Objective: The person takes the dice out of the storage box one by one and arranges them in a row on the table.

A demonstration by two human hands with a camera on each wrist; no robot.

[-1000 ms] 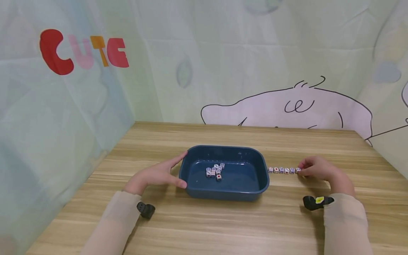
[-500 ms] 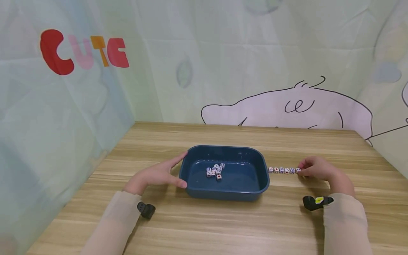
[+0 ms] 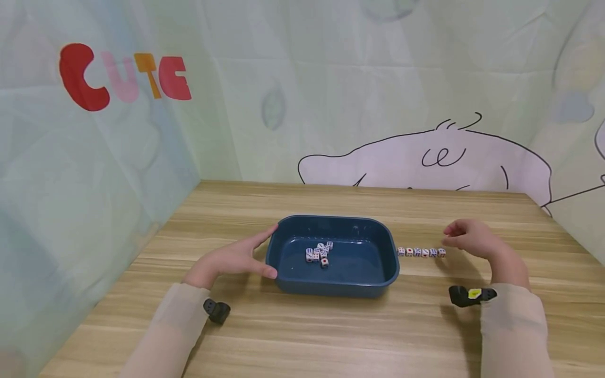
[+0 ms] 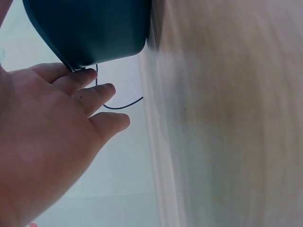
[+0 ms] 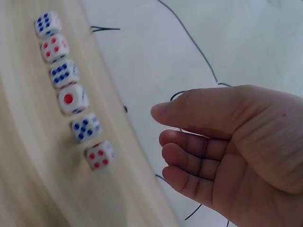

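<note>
A dark blue tray (image 3: 333, 290) stands on the wooden table, with a loose cluster of white dice (image 3: 316, 255) on its floor. My left hand (image 3: 231, 261) is at the tray's left end, thumb and fingers spread and touching its rim. From the tray's right end, a row of dice (image 3: 417, 252) runs to the right, its pips red and blue. Just above the row's right end hovers my right hand (image 3: 475, 239), apart from the last die (image 5: 99, 156). In the right wrist view its fingers are loosely bent and hold nothing.
The wooden tabletop (image 3: 302, 336) stretches around the tray. A printed curtain (image 3: 236, 121) hangs at the back and left edges of the table. Each sleeve carries a small black wrist camera (image 3: 217, 311).
My right hand has let go of the last die in the row and lifted slightly up and away. The left hand, the tray and the dice have stayed where they were.
</note>
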